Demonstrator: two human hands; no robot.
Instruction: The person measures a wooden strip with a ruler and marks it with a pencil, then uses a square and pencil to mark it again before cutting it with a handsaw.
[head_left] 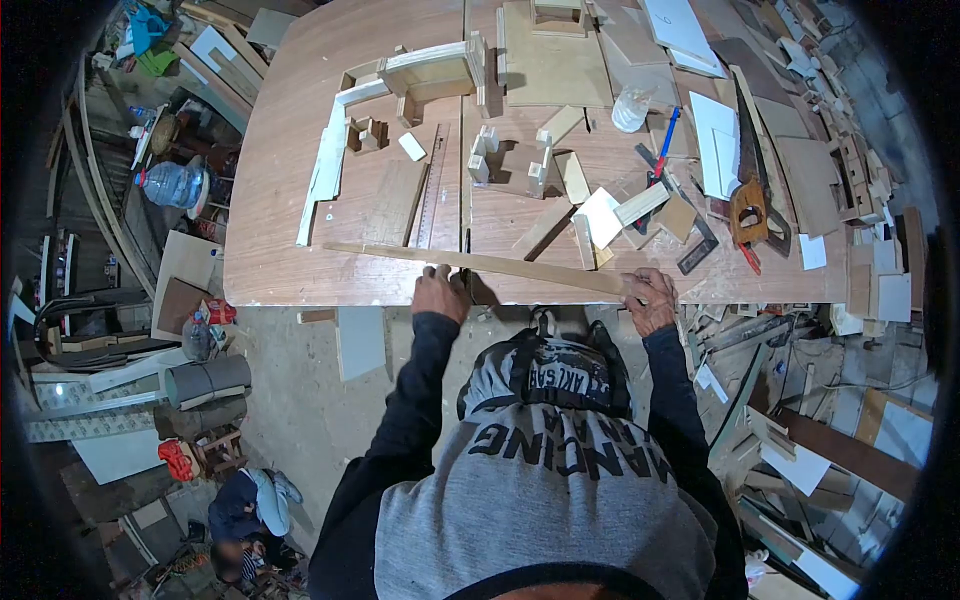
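Note:
A long thin wooden strip (470,262) lies along the near edge of the wooden worktable (290,170). My left hand (440,293) rests on the strip near its middle, next to a small dark tool at the table edge. My right hand (650,298) grips the strip's right end. Beyond the strip lie a metal ruler (432,190), small wood blocks (510,160) and offcuts. My grey hooded top with black sleeves fills the bottom of the view.
A handsaw (750,185) lies at the table's right, with a try square (700,250) and a blue pen (667,130) nearby. A wooden frame piece (430,75) sits at the back. Scrap boards crowd the floor right. A water bottle (170,185) stands left. Another person (245,520) crouches at lower left.

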